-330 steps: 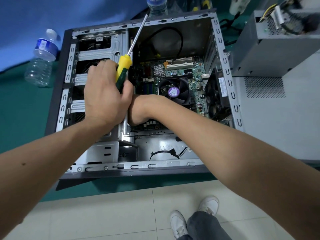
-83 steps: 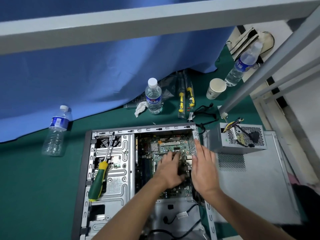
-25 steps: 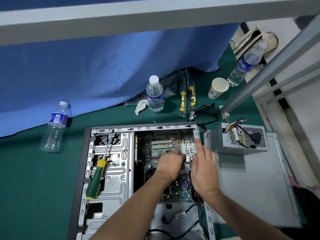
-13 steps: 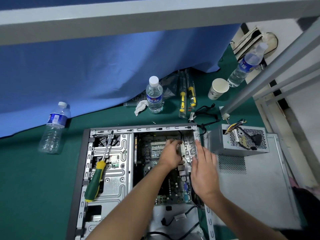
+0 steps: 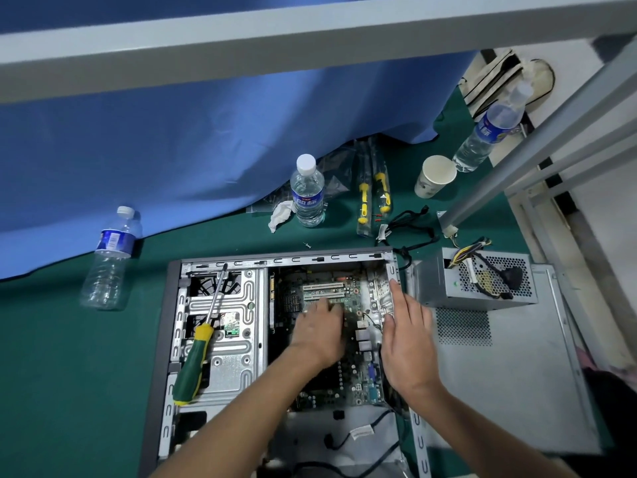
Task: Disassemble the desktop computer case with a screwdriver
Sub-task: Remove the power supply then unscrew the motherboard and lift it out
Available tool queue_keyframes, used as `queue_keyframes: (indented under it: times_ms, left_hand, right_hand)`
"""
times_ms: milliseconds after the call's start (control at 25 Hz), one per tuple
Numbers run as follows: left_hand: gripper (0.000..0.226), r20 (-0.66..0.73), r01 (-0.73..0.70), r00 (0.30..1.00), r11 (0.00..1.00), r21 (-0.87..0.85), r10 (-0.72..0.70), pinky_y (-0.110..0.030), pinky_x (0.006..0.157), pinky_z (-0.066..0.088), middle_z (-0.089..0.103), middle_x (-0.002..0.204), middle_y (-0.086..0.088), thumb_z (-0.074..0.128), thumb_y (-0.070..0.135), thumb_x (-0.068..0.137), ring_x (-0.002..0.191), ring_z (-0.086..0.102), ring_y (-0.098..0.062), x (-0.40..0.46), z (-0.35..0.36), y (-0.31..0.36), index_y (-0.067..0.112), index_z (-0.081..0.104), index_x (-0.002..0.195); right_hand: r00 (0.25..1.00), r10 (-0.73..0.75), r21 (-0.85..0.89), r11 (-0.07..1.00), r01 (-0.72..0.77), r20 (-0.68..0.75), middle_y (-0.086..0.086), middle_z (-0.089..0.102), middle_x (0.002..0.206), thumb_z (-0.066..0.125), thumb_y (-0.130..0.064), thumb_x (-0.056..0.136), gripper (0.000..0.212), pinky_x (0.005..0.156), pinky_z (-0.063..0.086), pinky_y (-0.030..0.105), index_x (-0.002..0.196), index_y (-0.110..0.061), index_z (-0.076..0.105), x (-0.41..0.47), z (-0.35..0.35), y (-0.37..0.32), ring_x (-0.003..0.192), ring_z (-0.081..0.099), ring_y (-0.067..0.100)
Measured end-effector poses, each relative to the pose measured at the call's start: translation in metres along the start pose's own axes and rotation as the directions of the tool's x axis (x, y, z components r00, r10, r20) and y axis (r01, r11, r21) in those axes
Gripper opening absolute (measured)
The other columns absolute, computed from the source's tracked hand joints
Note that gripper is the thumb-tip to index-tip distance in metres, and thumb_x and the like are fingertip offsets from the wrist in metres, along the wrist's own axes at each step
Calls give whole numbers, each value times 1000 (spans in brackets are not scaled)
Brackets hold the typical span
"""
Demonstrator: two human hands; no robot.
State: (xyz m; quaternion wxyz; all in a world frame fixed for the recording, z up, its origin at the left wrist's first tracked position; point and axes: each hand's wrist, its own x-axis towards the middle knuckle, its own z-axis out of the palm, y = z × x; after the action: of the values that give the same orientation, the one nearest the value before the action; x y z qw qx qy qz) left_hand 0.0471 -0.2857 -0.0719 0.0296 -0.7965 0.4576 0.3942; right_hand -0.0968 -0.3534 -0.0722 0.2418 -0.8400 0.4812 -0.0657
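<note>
- Head view, left to right: clear water bottle (image 5: 111,258) lying tilted on the green bench (image 5: 51,357), just under the blue curtain (image 5: 189,150).
- Open computer case (image 5: 172,339) lies flat on the bench, side panel off, gray frame edge showing.
- Screwdriver (image 5: 198,346), green-yellow handle, rests loose on the drive cage (image 5: 234,357) in the case's left half, shaft tip pointing to the far edge; no hand on it.
- Second bottle (image 5: 307,191) stands upright behind the case, crumpled tissue (image 5: 281,215) just beside it.
- Left hand (image 5: 320,331) reaches into the case, down on the motherboard (image 5: 355,381) near the white slots; fingers bent over the board, can't tell whether they grip anything.
- Two bagged yellow-handled tools (image 5: 372,194) lie behind the case.
- Right hand (image 5: 408,343) flat against the case's right wall, fingers straight and together, tips pointing away, holding nothing.
- Paper cup (image 5: 436,175) upright, third bottle (image 5: 493,132) leaning behind it.
- Power supply (image 5: 479,281) out of the case, sits on the removed gray side panel (image 5: 510,391) on the right, cables bunched at its mesh face.
</note>
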Motion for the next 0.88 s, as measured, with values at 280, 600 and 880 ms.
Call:
queue_keyframes:
  times_ms: [280, 600, 880]
  left_hand:
    - [87, 43, -71, 997, 909, 410, 59, -47, 111, 34, 35, 141, -16, 76, 33, 82, 128, 41, -38, -38, 29, -12, 10, 22, 145]
    - [91, 31, -55, 998, 897, 439, 46, -44, 99, 43, 44, 127, -13, 82, 41, 70, 112, 49, -33, -51, 28, -28, 10, 29, 138]
    - [91, -18, -10, 1000, 831, 557, 23, -47, 107, 35, 39, 135, -17, 74, 44, 81, 121, 43, -33, -56, 44, -32, 4, 22, 145]
  right_hand:
    - [1000, -3, -3, 1000, 3, 1, 0, 51, 134, 44, -17, 99, 56, 100, 40, 36, 153, -21, 28, 0, -1, -1, 118, 41, 19]
    - [1000, 5, -16, 1000, -4, 24, 0, 48, 133, 41, -20, 101, 56, 106, 37, 38, 154, -22, 24, 0, -1, 0, 119, 39, 19]
    - [1000, -3, -23, 1000, 3, 21, -2, 48, 134, 43, -18, 101, 58, 109, 35, 38, 155, -24, 21, 1, 1, 1, 121, 38, 17]
